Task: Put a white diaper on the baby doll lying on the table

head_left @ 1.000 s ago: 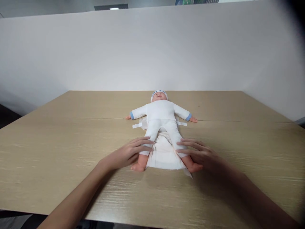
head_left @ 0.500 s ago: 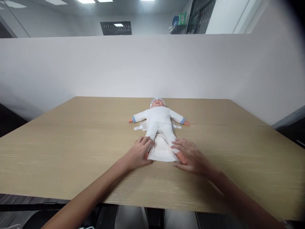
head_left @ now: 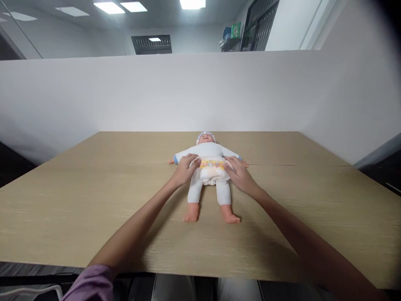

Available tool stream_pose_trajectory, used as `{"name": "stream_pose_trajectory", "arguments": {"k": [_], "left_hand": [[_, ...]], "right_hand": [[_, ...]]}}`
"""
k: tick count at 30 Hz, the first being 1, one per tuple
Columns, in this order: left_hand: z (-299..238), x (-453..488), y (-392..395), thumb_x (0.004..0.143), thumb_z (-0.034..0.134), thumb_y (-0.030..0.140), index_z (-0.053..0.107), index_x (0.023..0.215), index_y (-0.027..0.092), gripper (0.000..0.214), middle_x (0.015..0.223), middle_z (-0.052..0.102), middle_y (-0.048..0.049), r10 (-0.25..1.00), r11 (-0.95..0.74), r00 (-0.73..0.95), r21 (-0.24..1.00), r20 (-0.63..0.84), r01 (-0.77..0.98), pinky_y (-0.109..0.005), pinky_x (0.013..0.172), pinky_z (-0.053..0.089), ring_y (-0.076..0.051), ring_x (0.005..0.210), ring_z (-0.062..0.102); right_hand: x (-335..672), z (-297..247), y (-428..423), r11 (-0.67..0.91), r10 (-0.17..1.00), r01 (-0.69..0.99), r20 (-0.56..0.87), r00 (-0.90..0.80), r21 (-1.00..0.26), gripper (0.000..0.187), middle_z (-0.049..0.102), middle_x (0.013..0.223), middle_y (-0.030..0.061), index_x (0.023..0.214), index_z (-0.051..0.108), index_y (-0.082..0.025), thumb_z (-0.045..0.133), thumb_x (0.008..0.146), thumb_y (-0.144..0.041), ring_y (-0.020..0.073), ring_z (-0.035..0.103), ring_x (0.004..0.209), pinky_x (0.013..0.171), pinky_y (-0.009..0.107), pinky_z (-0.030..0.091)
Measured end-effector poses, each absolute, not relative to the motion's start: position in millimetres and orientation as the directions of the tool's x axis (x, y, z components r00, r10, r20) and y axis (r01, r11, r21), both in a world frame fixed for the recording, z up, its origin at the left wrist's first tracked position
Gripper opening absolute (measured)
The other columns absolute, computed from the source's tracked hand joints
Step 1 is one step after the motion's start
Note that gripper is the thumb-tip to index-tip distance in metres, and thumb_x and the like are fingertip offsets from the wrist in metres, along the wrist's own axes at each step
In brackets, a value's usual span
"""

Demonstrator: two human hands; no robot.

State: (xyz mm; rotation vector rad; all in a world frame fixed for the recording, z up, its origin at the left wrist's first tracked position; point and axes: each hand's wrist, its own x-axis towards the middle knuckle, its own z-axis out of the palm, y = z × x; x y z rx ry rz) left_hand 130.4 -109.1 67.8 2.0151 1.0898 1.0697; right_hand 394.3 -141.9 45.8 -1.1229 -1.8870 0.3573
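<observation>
A baby doll (head_left: 206, 149) in white clothes and a printed cap lies on its back, feet pointing toward me. Its diaper (head_left: 211, 172) has the front panel, with a yellow and orange patterned band, folded up over the belly. My left hand (head_left: 187, 168) grips the diaper's upper edge at the doll's hip on the left, thumb on the front. On the opposite side my right hand (head_left: 240, 172) holds the other upper edge, its thumb also on the front. Both hands hide the diaper's side tabs.
The doll lies on a wide wooden table (head_left: 109, 200) with a seam running across it. Behind the table stands a white partition (head_left: 150, 92). A white cable (head_left: 37, 289) shows at the lower left.
Both hands have moved from the doll's lower legs up to its hips. The diaper's front, flat between the legs before, is now up over the belly, and the feet are uncovered.
</observation>
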Motion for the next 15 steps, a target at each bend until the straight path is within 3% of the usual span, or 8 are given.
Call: {"name": "stream_pose_trajectory", "arguments": {"k": [3,5,11,15], "left_hand": [[66.3,144.0,-64.6,0.091,0.062,0.051,0.063,0.088,0.020,0.031,0.097,0.068,-0.0055,0.938,-0.302,0.250,0.917,0.238,0.260,-0.040,0.100,0.043,-0.028,0.105,0.058],[58.8,150.9,-42.2,0.088,0.063,0.056,0.064,0.092,0.019,0.038,0.094,0.069,-0.0064,0.957,-0.223,0.235,0.950,0.171,0.220,-0.041,0.095,0.046,-0.029,0.102,0.061],[36.0,153.4,-32.7,0.079,0.065,0.071,0.068,0.106,0.014,0.064,0.094,0.074,-0.0114,0.954,-0.044,0.300,0.997,0.022,0.067,-0.040,0.085,0.052,-0.028,0.091,0.068],[37.6,138.8,-58.5,0.075,0.071,0.074,0.071,0.101,0.014,0.066,0.090,0.074,-0.0101,0.924,0.000,0.381,0.999,-0.018,0.048,-0.036,0.081,0.052,-0.025,0.086,0.068]], "right_hand": [[388.8,45.9,-98.4,0.319,0.940,0.434,0.339,-0.031,-0.843,0.027,0.070,0.102,0.0066,0.091,0.067,-0.023,0.057,0.095,-0.048,0.0267,0.060,0.104,0.101,0.041,0.045],[385.0,40.5,-73.0,0.204,0.975,0.351,0.220,0.006,-0.914,0.029,0.072,0.091,0.0038,0.089,0.068,-0.022,0.060,0.090,-0.050,0.0249,0.062,0.095,0.094,0.039,0.049],[380.1,16.5,-53.0,0.131,0.991,0.208,0.123,-0.055,-0.969,0.043,0.077,0.090,0.0054,0.100,0.074,-0.018,0.061,0.085,-0.056,0.0225,0.069,0.088,0.084,0.034,0.055],[389.5,10.4,-79.2,0.111,0.992,0.195,0.096,-0.086,-0.975,0.042,0.080,0.095,0.0073,0.102,0.077,-0.018,0.066,0.086,-0.056,0.0232,0.072,0.090,0.083,0.033,0.057]]}}
